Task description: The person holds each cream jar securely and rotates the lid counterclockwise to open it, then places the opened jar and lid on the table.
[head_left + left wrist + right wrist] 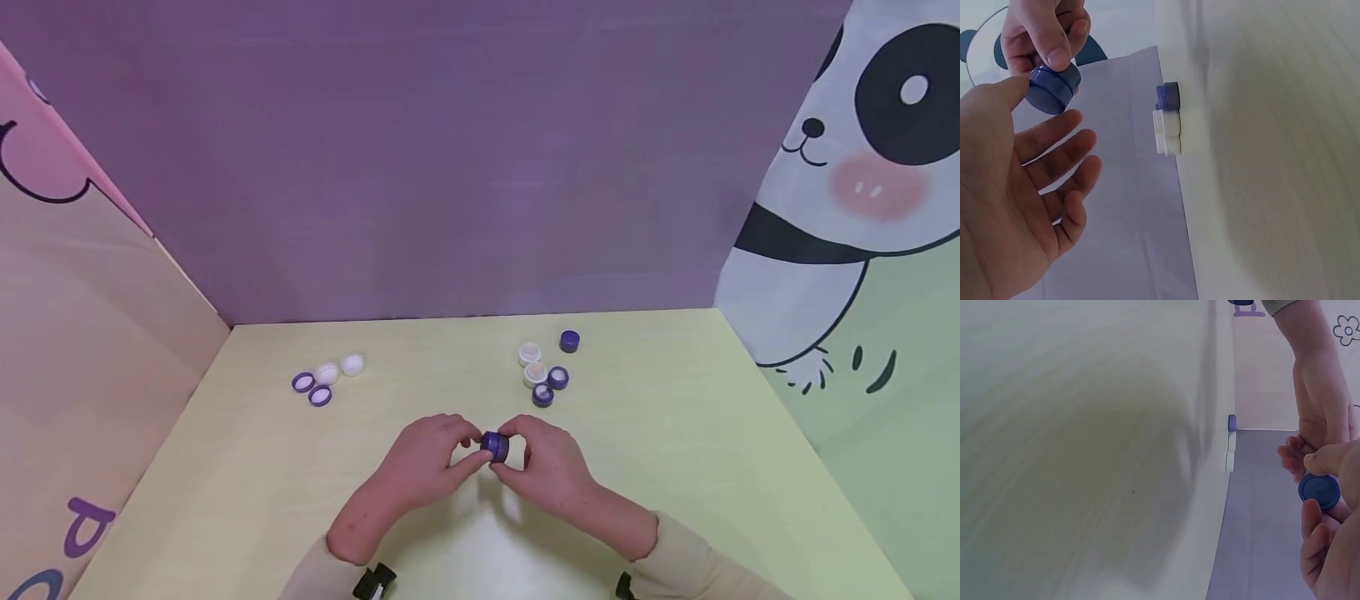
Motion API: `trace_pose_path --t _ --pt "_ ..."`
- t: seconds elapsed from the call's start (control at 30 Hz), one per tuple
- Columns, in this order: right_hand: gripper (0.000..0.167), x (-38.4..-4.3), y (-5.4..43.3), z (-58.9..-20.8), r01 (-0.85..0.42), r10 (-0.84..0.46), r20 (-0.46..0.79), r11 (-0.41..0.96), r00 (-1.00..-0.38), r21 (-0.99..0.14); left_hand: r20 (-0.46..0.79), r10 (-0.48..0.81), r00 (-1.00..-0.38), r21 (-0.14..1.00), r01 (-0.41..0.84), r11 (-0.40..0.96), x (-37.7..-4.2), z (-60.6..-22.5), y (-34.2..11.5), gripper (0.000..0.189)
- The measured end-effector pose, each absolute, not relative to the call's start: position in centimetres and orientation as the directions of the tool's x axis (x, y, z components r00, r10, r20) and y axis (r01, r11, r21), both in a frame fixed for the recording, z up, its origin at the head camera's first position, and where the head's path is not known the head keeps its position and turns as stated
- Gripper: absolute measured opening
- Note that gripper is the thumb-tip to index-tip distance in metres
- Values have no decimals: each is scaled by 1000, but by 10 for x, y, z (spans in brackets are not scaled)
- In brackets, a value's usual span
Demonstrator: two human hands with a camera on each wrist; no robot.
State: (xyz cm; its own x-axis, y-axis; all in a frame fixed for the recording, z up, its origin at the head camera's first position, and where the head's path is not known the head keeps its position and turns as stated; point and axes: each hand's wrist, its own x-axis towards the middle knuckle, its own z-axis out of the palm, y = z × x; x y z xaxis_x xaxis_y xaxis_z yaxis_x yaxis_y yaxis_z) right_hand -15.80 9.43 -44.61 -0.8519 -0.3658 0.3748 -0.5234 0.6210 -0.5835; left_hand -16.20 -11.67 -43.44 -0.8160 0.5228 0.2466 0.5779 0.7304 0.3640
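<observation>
A small purple jar (495, 445) with a screw lid is held above the table between both hands. My left hand (431, 457) pinches one end with thumb and index finger, its other fingers loosely spread in the left wrist view. From the opposite side, my right hand (551, 467) grips it between thumb and fingertips. The left wrist view shows a seam round the jar (1054, 87), with the right thumb pressed on its side. In the right wrist view one round flat end of the jar (1319, 490) faces the camera.
On the table (225, 500), ahead and right, stand two white jars (535, 373), two uncapped purple jars (557, 377) and a capped purple jar (569, 341). Ahead and left lie two white lids (327, 372) and two purple lids (320, 395). A purple wall (450, 167) rises behind.
</observation>
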Motion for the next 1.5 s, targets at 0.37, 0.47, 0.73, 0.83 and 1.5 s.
trace_pose_path --t 0.37,0.47,0.73,0.83,1.5 --pt "33 -159 96 -451 -500 -369 338 625 -866 -600 301 545 -783 389 623 679 -162 -436 -122 44" --pt "33 -159 96 -451 -503 -376 336 618 -864 -604 348 576 -740 372 673 640 -162 -437 -123 45" --pt "33 -159 95 -450 -517 -392 339 609 -855 -602 371 590 -717 371 697 613 -164 -440 -122 38" --pt "34 -159 95 -450 -522 -390 347 605 -853 -601 328 583 -743 369 669 645 -163 -440 -123 36" --pt "34 -155 94 -457 -511 -398 325 597 -858 -618 284 574 -768 382 640 667 -158 -441 -128 46"
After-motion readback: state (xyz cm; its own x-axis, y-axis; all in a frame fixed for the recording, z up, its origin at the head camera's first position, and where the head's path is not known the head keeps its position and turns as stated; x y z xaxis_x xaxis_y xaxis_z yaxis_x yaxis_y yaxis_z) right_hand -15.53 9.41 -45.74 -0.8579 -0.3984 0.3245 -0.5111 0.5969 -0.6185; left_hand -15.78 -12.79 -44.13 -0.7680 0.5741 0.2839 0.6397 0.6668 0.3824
